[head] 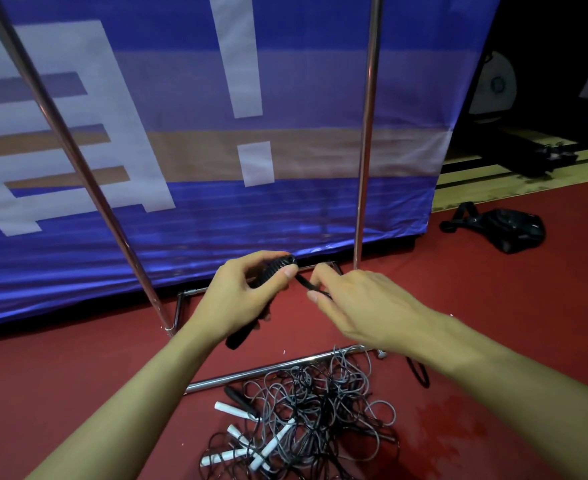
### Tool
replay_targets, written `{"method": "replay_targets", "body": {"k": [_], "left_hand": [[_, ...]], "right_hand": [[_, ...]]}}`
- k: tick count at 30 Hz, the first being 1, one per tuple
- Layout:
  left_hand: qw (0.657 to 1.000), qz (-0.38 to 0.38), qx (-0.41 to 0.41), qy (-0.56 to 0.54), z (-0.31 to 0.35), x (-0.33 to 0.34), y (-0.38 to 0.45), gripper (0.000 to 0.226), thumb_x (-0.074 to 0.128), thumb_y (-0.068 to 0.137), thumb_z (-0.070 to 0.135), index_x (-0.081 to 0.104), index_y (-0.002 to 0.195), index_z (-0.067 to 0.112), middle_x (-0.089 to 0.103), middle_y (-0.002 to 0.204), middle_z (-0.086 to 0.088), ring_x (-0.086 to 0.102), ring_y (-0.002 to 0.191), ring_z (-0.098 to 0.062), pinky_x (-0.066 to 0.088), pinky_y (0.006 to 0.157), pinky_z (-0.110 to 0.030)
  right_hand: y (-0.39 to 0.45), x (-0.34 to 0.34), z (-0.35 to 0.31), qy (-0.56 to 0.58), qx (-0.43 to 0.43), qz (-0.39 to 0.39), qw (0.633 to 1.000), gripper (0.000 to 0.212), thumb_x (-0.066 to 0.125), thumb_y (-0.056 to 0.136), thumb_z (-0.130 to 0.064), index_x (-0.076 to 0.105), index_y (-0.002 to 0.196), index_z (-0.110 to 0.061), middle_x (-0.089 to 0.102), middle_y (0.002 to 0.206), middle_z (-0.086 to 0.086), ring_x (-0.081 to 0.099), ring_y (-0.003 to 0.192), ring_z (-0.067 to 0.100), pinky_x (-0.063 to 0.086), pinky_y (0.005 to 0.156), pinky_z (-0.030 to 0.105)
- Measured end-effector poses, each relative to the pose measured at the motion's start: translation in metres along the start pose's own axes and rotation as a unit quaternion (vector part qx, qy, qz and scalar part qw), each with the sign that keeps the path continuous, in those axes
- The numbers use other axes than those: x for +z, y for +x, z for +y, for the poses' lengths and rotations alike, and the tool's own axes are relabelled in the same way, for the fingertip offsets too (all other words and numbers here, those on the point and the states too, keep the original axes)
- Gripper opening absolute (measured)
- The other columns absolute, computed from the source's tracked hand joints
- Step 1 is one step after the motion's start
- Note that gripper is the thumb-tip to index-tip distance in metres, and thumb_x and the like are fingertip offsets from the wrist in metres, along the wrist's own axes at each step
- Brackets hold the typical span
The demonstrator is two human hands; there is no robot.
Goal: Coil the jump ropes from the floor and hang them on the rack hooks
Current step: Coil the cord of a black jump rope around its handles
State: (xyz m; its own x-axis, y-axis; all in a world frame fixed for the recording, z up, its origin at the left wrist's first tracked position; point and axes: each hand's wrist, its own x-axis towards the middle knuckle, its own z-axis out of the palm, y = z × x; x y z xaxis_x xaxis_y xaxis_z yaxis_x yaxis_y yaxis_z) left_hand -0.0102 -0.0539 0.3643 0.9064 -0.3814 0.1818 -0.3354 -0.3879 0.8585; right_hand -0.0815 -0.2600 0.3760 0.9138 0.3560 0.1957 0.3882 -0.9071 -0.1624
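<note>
My left hand (247, 292) grips black jump rope handles (274, 271), with a cord wound round their upper part and their lower end sticking out below my palm. My right hand (351, 303) pinches the black cord (306, 283) just right of the handles. A loop of that cord (420, 372) hangs under my right wrist. On the red floor lies a tangled pile of grey and black jump ropes (306, 414) with white handles (275, 441). The metal rack (365, 140) stands before me; no hooks show.
A blue banner (199, 188) hangs behind the rack's two upright poles. The rack's base bars (268, 370) lie on the floor by the pile. A black bag (507, 230) lies on the red floor at the right, near a wooden floor strip.
</note>
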Motion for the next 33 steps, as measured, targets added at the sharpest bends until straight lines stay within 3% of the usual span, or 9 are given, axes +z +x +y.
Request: {"method": "replay_targets", "body": {"k": [5,10,13,16,18,22,25,29,33], "left_hand": [[0.997,-0.032,0.03,0.068,-0.002,0.002,-0.003,0.03,0.074,0.091,0.047,0.069,0.118,0.034,0.075,0.091,0.005,0.068,0.048,-0.018,0.059,0.049,-0.041],[0.984,-0.085,0.053,0.147,-0.01,0.001,-0.001,0.052,0.068,0.08,0.073,0.061,0.121,0.042,0.073,0.093,0.014,0.068,0.054,-0.009,0.06,0.06,-0.039],[0.965,-0.085,0.071,0.237,-0.017,0.003,0.002,0.065,0.058,0.071,0.093,0.058,0.121,0.051,0.072,0.095,0.021,0.063,0.063,0.003,0.059,0.073,-0.037],[0.961,-0.095,0.093,0.241,-0.018,0.008,0.001,0.061,0.056,0.073,0.094,0.061,0.116,0.051,0.072,0.094,0.021,0.068,0.081,0.0,0.058,0.076,-0.038],[0.957,-0.1,0.106,0.251,-0.013,0.009,-0.001,0.06,0.054,0.073,0.095,0.063,0.112,0.051,0.073,0.094,0.021,0.069,0.089,-0.003,0.057,0.076,-0.038],[0.953,-0.116,0.112,0.256,-0.001,0.012,-0.006,0.052,0.055,0.078,0.09,0.069,0.107,0.05,0.072,0.081,0.013,0.066,0.073,-0.009,0.055,0.068,-0.038],[0.953,-0.183,0.113,0.215,0.004,0.011,-0.011,0.042,0.064,0.085,0.076,0.073,0.104,0.04,0.068,0.074,0.005,0.061,0.06,-0.013,0.055,0.063,-0.039],[0.955,-0.25,0.104,0.125,0.013,0.009,-0.018,0.03,0.072,0.091,0.056,0.076,0.113,0.036,0.066,0.072,-0.005,0.058,0.052,-0.019,0.054,0.057,-0.037],[0.97,-0.229,0.067,0.044,0.012,0.004,-0.018,0.031,0.077,0.088,0.05,0.076,0.118,0.044,0.071,0.074,-0.012,0.061,0.047,-0.023,0.049,0.05,-0.029]], "right_hand": [[-0.003,-0.006,0.009,0.003,-0.007,-0.001,1.0,0.025,0.032,0.107,-0.048,0.05,0.106,-0.031,0.055,0.093,-0.014,0.061,0.089,0.024,0.046,0.071,0.04],[-0.001,-0.015,0.011,-0.019,-0.043,0.019,0.999,0.041,0.029,0.095,-0.065,0.056,0.102,-0.035,0.048,0.087,-0.019,0.059,0.085,0.014,0.045,0.068,0.036],[-0.002,-0.024,0.009,-0.012,-0.082,-0.002,0.997,0.032,0.035,0.098,-0.057,0.057,0.106,-0.035,0.048,0.091,-0.021,0.057,0.088,0.01,0.04,0.067,0.033],[0.0,-0.025,0.005,-0.023,-0.095,0.007,0.995,0.026,0.034,0.101,-0.052,0.054,0.104,-0.036,0.046,0.089,-0.019,0.056,0.083,0.011,0.037,0.065,0.034],[0.003,-0.022,0.004,0.021,-0.093,0.008,0.995,0.02,0.038,0.103,-0.048,0.054,0.102,-0.036,0.049,0.086,-0.02,0.057,0.082,0.012,0.045,0.067,0.038],[0.012,-0.015,0.017,0.087,-0.047,0.05,0.994,0.024,0.042,0.098,-0.054,0.054,0.095,-0.034,0.053,0.07,-0.022,0.051,0.069,0.001,0.048,0.067,0.038],[0.016,-0.012,0.033,0.172,0.0,0.079,0.982,0.019,0.064,0.094,-0.049,0.06,0.09,-0.031,0.065,0.07,-0.013,0.06,0.066,0.007,0.048,0.066,0.033],[0.022,0.001,0.051,0.268,0.048,0.038,0.961,0.014,0.076,0.089,-0.04,0.068,0.086,-0.027,0.071,0.076,-0.008,0.061,0.064,0.001,0.048,0.068,0.022],[0.021,0.021,0.064,0.299,0.069,-0.009,0.952,0.02,0.066,0.095,-0.042,0.068,0.088,-0.024,0.064,0.066,-0.016,0.055,0.059,0.0,0.048,0.066,0.023]]}}
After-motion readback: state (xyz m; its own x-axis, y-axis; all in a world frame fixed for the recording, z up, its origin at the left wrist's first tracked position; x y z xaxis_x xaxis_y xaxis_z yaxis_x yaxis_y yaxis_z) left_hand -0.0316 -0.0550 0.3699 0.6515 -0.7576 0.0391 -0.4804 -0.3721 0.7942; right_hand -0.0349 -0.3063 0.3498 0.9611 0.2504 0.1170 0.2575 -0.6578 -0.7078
